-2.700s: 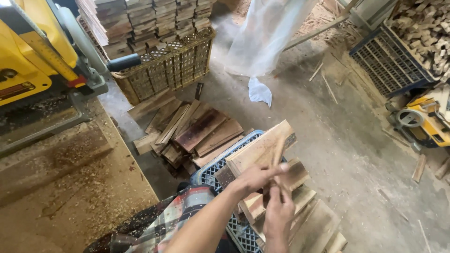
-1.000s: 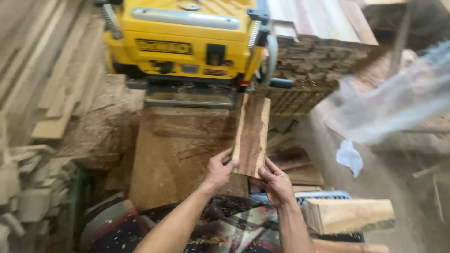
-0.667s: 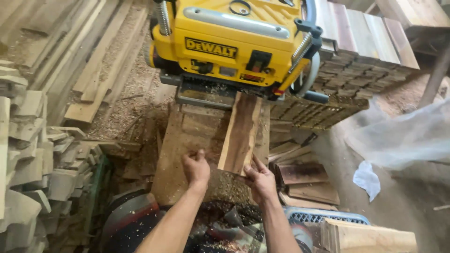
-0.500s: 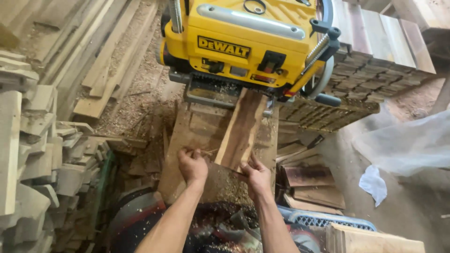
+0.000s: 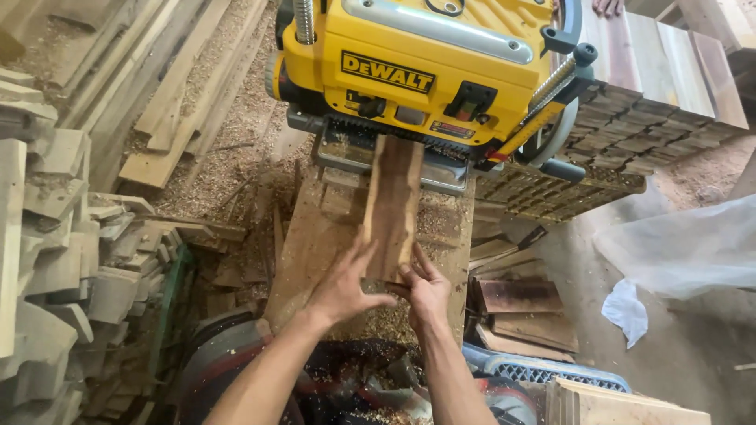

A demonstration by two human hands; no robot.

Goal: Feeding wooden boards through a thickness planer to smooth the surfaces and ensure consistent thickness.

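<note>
Wooden and reddish-brown, the board (image 5: 392,206) lies lengthwise on the sawdust-strewn feed table (image 5: 315,236), its near end between both hands and its far end just inside the mouth of the yellow planer (image 5: 425,71). Nearest the camera, the left hand (image 5: 344,285) is spread wide, palm down, its fingers fanned beside and against the board's near left corner. The right hand (image 5: 427,288) is narrower: its fingers curl at the board's near end, thumb and fingertips pressing the edge rather than wrapping it. Below the forearms sits a patterned cloth (image 5: 370,386) dusted with shavings. To the left, pale cut blocks (image 5: 55,260) are stacked in a ragged pile; to the right, a blue plastic crate (image 5: 551,370) and short dark offcuts (image 5: 520,307) lie on the floor. Farther off, long planks (image 5: 165,102) lean left of the planer, and a wire basket (image 5: 567,189) carries neat rows of planed boards (image 5: 661,86) behind it.
</note>
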